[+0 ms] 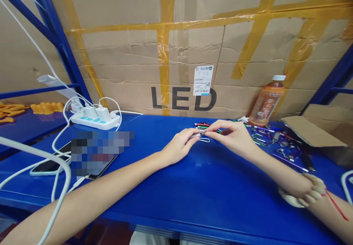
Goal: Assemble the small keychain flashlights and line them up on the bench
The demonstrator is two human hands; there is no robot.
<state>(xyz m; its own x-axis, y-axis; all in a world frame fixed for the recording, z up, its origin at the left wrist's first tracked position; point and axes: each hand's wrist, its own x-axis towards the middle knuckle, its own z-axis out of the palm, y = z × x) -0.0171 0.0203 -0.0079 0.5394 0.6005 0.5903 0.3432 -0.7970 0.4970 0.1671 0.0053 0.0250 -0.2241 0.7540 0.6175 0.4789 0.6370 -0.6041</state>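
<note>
Both my hands meet over the middle of the blue shelf surface (193, 186). My left hand (180, 145) is closed, pinching a small silver keychain flashlight (199, 134) with a wire clip hanging under it. My right hand (234, 134) is closed too, its fingertips pinched on the flashlight's tip. Just behind them lie a few coloured mini flashlights (202, 125). A bead bracelet (303, 197) and a red string are on my right wrist.
A pile of coloured keychain flashlights and clips (278, 142) lies at the right, beside an orange drink bottle (266, 103) and a cardboard flap (306, 129). At left are a white power strip (95, 120), cables and a phone (51, 164). A taped "LED" carton (182, 53) forms the back wall.
</note>
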